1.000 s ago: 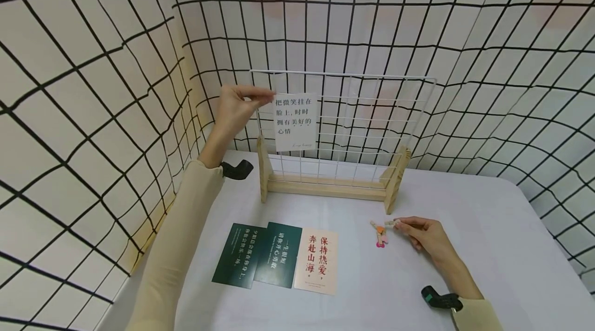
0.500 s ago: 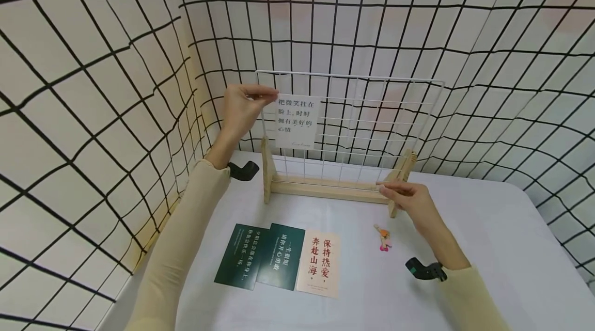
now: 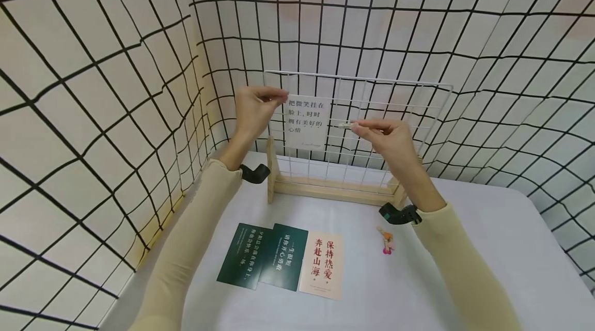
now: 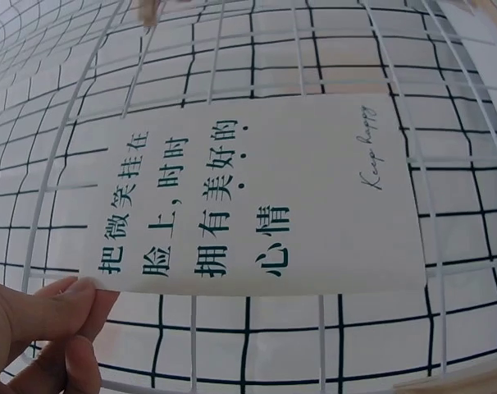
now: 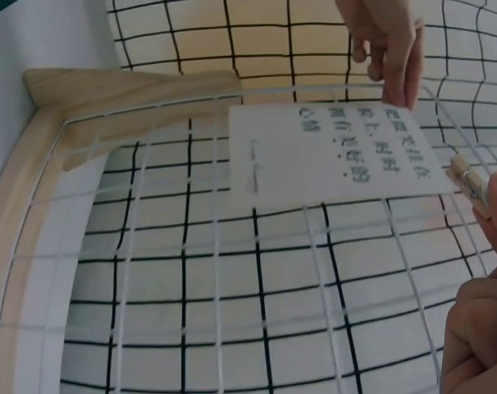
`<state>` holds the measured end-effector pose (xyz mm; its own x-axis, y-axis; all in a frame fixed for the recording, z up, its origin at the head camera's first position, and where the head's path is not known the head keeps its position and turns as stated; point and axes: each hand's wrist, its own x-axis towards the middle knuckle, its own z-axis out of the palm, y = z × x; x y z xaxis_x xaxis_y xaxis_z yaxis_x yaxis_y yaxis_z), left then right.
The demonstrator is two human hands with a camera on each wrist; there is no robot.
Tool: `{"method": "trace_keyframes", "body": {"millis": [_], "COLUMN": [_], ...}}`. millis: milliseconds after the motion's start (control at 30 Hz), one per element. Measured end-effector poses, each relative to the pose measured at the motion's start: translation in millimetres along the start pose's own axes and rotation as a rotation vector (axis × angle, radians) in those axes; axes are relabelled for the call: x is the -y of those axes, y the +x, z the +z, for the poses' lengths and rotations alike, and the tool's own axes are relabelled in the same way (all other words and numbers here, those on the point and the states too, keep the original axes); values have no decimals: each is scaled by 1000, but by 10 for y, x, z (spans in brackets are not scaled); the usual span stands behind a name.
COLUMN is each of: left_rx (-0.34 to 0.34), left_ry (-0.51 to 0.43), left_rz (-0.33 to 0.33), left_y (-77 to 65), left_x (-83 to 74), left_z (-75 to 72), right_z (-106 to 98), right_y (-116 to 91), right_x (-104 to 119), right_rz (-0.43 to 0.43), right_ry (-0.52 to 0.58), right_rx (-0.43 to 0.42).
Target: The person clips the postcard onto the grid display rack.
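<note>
My left hand (image 3: 255, 109) pinches the upper left corner of a white card (image 3: 307, 137) with printed characters, also seen close up in the left wrist view. The card hangs upright in front of the white wire grid (image 3: 395, 82), near its left end. Between the thumb and finger of my right hand (image 3: 390, 140) is a small wooden clothespin (image 5: 470, 185). It stands just right of the card, apart from it in the head view. Thumb and fingertips partly hide the clothespin.
The grid stands in a wooden base (image 3: 325, 190). Two dark green cards (image 3: 284, 256) and a peach card (image 3: 322, 266) lie on the white table (image 3: 465, 248). Small orange and pink pieces (image 3: 387, 242) lie to their right. A black-lined backdrop (image 3: 232, 26) rises behind.
My right hand has lifted the clothespin from beside the small coloured pieces up and left toward the card. My left hand still holds the card corner; the view has shifted slightly.
</note>
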<state>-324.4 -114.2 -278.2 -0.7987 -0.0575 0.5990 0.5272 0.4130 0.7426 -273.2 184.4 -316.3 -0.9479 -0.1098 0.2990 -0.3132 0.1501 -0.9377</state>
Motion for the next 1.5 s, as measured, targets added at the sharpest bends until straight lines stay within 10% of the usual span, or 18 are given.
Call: {"method": "trace_keyframes", "body": {"millis": [433,900,1500], "left_rx": [-12,-31,-112], "left_ry": [48,99,253], "left_rz": [-18,-17,27], "left_y": [4,0,-32], "left_x": [13,-34,-119], "left_z": [9,18,81], "right_z": [320,480,575], "right_y": [380,584,660], "right_x": [252,458,546], "right_rz": [-62,-289,-243], "right_ry": [24,-218,-388], "right_rx": [-107,-164,-105]}}
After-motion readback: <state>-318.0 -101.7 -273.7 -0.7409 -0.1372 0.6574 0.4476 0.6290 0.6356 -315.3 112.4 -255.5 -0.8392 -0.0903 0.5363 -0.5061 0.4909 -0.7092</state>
